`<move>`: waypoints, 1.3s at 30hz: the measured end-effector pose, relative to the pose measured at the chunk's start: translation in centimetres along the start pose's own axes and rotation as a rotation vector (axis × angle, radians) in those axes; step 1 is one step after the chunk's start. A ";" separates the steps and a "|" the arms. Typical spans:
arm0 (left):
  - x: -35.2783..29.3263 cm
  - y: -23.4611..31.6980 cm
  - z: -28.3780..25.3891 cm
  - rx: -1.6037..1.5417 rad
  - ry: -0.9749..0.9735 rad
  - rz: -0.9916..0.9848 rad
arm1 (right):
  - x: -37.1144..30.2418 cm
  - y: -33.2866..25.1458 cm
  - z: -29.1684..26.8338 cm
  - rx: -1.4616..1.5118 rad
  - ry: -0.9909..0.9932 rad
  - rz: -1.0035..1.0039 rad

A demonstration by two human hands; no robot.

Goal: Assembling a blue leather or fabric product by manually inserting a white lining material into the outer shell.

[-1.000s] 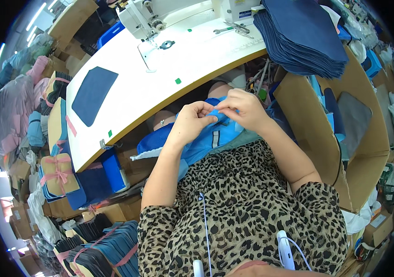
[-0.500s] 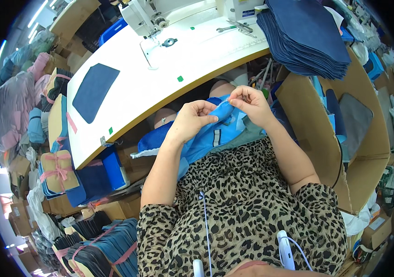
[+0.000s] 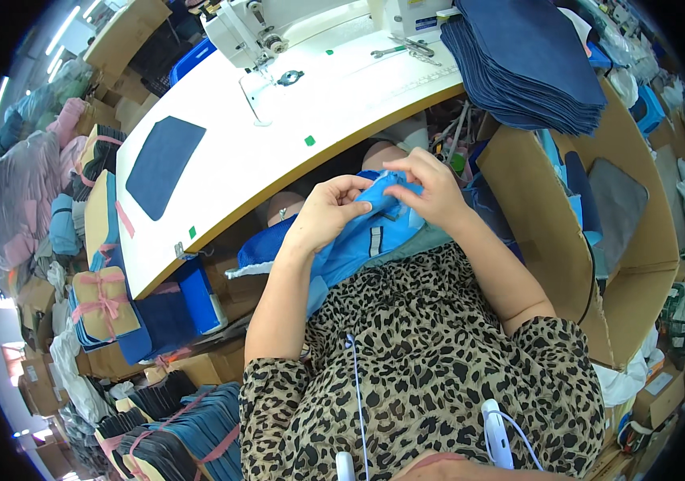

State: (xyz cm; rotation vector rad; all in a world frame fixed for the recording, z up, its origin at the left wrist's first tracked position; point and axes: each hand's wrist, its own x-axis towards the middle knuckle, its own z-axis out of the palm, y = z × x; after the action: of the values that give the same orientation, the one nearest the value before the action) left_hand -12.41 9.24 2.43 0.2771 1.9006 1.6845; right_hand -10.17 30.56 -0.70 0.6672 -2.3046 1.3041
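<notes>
A light blue piece of fabric [image 3: 356, 240] with a short grey-and-black striped tab lies over my lap. Its raised, folded edge is pinched between the thumb and fingers of my left hand [image 3: 325, 212]. Just right of that edge is my right hand [image 3: 432, 191], thumb and forefinger apart, with the fabric's frayed-looking end in the gap between them. I see no firm grip there. Darker blue mesh-like cloth with a white edge [image 3: 266, 250] sticks out left of my left wrist, beneath the light blue piece.
A sewing machine [image 3: 238, 36] stands on the white table [image 3: 222, 168] ahead. One dark blue panel [image 3: 166, 167] lies there; scissors [image 3: 414, 48] and a stack of navy panels [image 3: 527, 64] are farther right. An open cardboard box [image 3: 543, 232] stands at my right, tied bundles [image 3: 102, 301] at left.
My right thumb and forefinger, pinched together on the fabric edge before, have spread apart, and that hand has shifted slightly left. The left hand keeps its pinch. The whole view has shifted slightly.
</notes>
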 end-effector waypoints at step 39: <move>-4.2 1.1 -5.0 -0.094 0.258 0.322 | 4.5 -2.3 -4.0 -0.106 -0.271 -0.062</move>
State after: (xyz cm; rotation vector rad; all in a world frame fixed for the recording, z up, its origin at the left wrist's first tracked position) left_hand -11.95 3.14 4.79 0.3585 2.0368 2.1034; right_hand -11.94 32.11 5.30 0.9202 -2.5222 1.1131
